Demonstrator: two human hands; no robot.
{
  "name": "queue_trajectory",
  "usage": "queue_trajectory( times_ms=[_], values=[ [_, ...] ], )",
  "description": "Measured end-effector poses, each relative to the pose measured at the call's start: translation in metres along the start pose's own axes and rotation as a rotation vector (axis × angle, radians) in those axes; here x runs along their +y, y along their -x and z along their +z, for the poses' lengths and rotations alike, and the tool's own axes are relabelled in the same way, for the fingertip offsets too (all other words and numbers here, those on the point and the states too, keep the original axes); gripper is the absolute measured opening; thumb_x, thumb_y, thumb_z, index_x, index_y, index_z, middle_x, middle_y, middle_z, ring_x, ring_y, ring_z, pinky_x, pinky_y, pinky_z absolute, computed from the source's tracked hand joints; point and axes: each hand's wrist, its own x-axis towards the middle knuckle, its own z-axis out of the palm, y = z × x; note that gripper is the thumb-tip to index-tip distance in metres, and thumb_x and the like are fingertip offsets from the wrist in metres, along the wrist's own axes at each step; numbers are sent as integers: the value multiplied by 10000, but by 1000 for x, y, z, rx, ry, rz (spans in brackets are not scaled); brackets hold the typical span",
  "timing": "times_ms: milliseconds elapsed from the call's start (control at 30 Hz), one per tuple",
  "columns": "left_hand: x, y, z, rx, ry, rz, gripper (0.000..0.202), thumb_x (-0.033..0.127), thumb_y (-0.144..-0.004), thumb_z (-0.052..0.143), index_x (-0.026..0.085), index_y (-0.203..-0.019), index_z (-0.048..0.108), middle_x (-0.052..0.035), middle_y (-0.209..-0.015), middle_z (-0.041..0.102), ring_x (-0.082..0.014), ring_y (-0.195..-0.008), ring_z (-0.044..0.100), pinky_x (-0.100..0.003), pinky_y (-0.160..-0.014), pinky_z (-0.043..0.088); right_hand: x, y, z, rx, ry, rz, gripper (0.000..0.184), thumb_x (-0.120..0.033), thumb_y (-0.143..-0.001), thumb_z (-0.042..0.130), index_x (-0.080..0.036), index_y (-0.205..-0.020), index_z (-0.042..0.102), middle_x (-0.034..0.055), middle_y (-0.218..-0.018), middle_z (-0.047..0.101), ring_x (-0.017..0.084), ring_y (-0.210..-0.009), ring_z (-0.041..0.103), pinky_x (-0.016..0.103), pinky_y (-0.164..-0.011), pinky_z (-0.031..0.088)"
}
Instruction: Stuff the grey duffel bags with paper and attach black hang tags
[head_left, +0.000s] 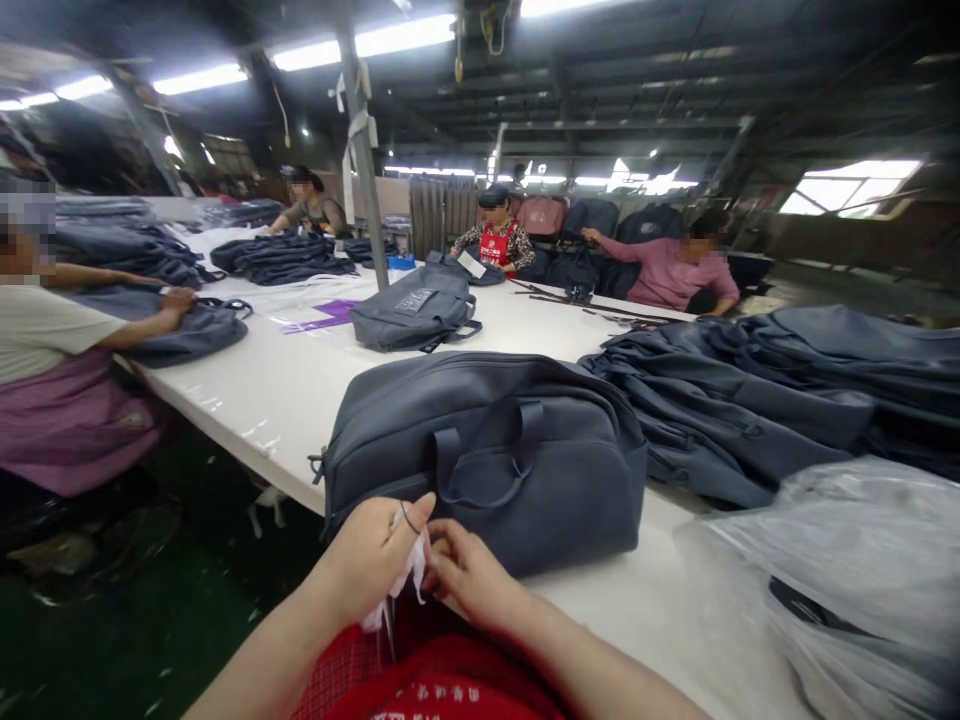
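White cloth [414,572] is gripped in the left hand [375,550], before a dark blue duffel bag [574,505].
By the left fingers the cloth is tightly enclosed, and a thin dark loop [406,516] is seen at the thumb; by the right hand [471,572], its fingers bent and narrow, the cloth is approached, but whether anything is pinched there cannot be seen. The duffel bag is placed upright on the white table [285,400], its handles [531,430] turned toward the hands. To the right, clear plastic [862,520] is laid near a heap of dark blue bags [750,400]. Farther, a second bag [412,312] is set beside a purple sheet [330,316], and a co-worker in a red apron [495,248] is seated or standing beyond.
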Motion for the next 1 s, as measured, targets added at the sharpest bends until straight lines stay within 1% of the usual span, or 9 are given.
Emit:
queue_trajectory(
  times_ms=[100, 167, 233, 300, 367, 533, 600, 833, 1000],
  values=[
    [8, -12, -20, 16, 18, -62, 736, 733, -854, 322, 157, -559, 672, -56, -461, 577, -146, -454, 528, -243, -501, 381, 7, -43, -10, 418, -420, 70, 286, -404, -830, 534, -186, -1015, 512, 52, -887, 658, 109, -535, 550, 197, -391, 358],
    [10, -19, -31, 11, 112, -126, 766, 766, -828, 308, 147, -591, 691, -76, -504, 619, -160, -463, 554, -250, -498, 402, 1, -65, -29, 673, -566, -77, 250, -361, -784, 613, -197, -962, 549, 48, -974, 648, 103, -637, 587, 177, -418, 375],
    [13, -24, -39, -14, 186, -170, 795, 799, -798, 307, 134, -608, 699, -97, -552, 654, -174, -478, 588, -258, -506, 430, -14, -79, -50, 763, -705, -194, 198, -281, -739, 661, -202, -907, 590, 25, -944, 651, 114, -751, 622, 180, -518, 453],
    [17, -28, -41, -43, 213, -192, 826, 829, -768, 307, 119, -599, 697, -113, -563, 661, -185, -473, 602, -264, -500, 444, -37, -87, -68, 654, -868, -247, 196, -220, -721, 664, -202, -912, 622, 9, -880, 665, 129, -835, 645, 212, -666, 512],
    [23, -33, -39, -61, 193, -196, 851, 844, -752, 299, 108, -574, 687, -126, -565, 661, -184, -451, 593, -265, -476, 440, -62, -91, -81, 387, -958, -279, 268, -234, -753, 653, -202, -1018, 643, -7, -796, 669, 134, -840, 658, 243, -751, 522],
    [30, -53, -25, 4, 95, -118, 713, 783, -769, 396, 134, -683, 678, -103, -592, 677, -186, -414, 567, -274, -429, 426, -110, -87, -85, -180, -452, -243, 429, -474, -880, 549, -135, -1126, 640, -101, -372, 413, 77, -313, 394, 181, -366, 310],
    [29, -59, -20, 114, -20, -30, 602, 698, -815, 429, 158, -711, 675, -71, -526, 640, -190, -411, 564, -270, -433, 412, -122, -83, -78, -189, -154, -260, 432, -470, -841, 613, -128, -1102, 630, -91, -426, 477, 58, -298, 347, 175, -338, 245],
    [24, -67, -15, 302, -181, 160, 417, 494, -802, 537, 234, -477, 565, -56, -419, 549, -217, -428, 559, -301, -479, 427, -142, -74, -57, 84, 526, -554, 288, -444, -793, 693, -175, -887, 735, 26, -786, 647, 102, -640, 544, 217, -586, 414],
    [23, -71, -15, 331, -321, 143, 213, 301, -750, 563, 229, -553, 601, -95, -571, 635, -274, -595, 625, -345, -590, 424, -142, -81, -57, 55, 549, -594, 181, -322, -827, 660, -194, -901, 764, 35, -829, 689, 134, -744, 607, 249, -712, 457]
  ],
)
